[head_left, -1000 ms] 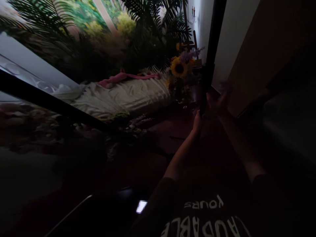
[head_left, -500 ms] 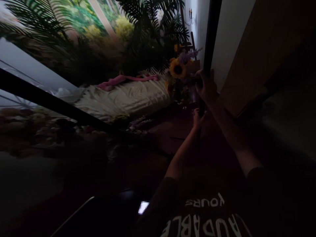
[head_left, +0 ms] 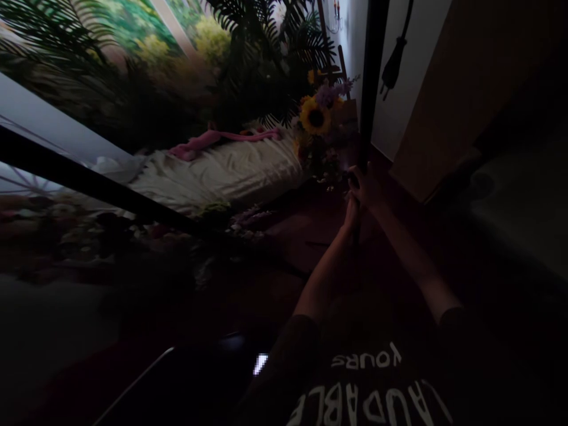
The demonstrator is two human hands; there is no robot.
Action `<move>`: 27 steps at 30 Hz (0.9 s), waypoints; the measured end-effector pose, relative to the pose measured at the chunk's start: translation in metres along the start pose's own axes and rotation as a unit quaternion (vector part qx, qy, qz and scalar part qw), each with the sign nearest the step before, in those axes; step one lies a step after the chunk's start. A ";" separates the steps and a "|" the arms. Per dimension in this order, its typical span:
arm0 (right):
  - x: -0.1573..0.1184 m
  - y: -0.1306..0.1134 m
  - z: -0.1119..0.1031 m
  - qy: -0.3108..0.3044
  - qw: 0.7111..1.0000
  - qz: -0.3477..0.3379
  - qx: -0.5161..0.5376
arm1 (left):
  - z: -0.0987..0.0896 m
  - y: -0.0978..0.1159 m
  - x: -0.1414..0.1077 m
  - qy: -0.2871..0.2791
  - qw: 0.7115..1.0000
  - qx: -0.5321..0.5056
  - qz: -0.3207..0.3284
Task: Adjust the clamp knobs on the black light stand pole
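Note:
A black upright pole (head_left: pixel 371 77) runs down from the top of the head view, right of centre. My right hand (head_left: pixel 366 186) is wrapped round its lower part. Just below and touching it, my left hand (head_left: pixel 352 214) also grips the pole. Both hands are dim, and some fingers are lost in shadow. A black power plug (head_left: pixel 391 72) hangs on its cable to the right of the pole, against the pale wall. Left of the pole stand sunflowers (head_left: pixel 315 116) with purple blooms.
A second black pole (head_left: pixel 102 183) slants across the left. Behind it lie a cream draped cloth (head_left: pixel 231 171) with a pink soft item (head_left: pixel 195 146), and palm leaves (head_left: pixel 261 71). A brown panel (head_left: pixel 426 136) stands right. A dark glossy surface (head_left: pixel 186 378) is at bottom left.
My right hand has slid down the pole to meet my left hand. The black plug has come into view at the upper right, and the view has shifted slightly.

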State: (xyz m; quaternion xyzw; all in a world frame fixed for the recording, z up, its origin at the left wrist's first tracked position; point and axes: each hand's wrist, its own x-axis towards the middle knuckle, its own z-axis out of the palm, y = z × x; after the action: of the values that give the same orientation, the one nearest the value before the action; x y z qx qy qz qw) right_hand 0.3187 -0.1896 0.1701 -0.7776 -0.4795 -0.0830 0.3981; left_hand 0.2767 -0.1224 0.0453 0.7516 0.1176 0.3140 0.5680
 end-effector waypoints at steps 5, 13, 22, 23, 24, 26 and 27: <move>-0.029 0.019 -0.019 0.001 0.996 -0.065 0.061 | 0.002 0.000 -0.003 0.017 1.000 0.000 0.026; -0.101 0.068 -0.009 0.022 0.990 0.050 0.131 | 0.004 0.001 -0.009 0.040 0.999 0.016 0.007; -0.094 0.084 0.002 0.007 0.983 0.111 0.146 | -0.001 -0.002 -0.010 0.016 1.000 0.014 -0.005; -0.092 0.085 0.004 0.009 0.980 0.132 0.151 | -0.002 -0.002 -0.010 0.014 1.000 0.015 -0.009; -0.090 0.087 0.006 0.013 0.975 0.154 0.158 | -0.002 -0.002 -0.010 0.012 1.000 0.014 -0.013; -0.084 0.088 0.012 0.024 0.964 0.186 0.186 | -0.002 -0.002 -0.009 0.010 1.000 0.015 -0.023; -0.081 0.087 0.015 0.033 0.957 0.201 0.205 | -0.002 -0.003 -0.009 0.010 0.999 0.016 -0.031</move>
State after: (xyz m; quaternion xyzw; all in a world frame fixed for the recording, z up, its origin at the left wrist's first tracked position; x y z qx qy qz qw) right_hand 0.3429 -0.2540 0.0717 -0.7563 -0.3069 0.0729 0.5732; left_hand 0.2691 -0.1249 0.0399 0.7534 0.1521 0.3019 0.5640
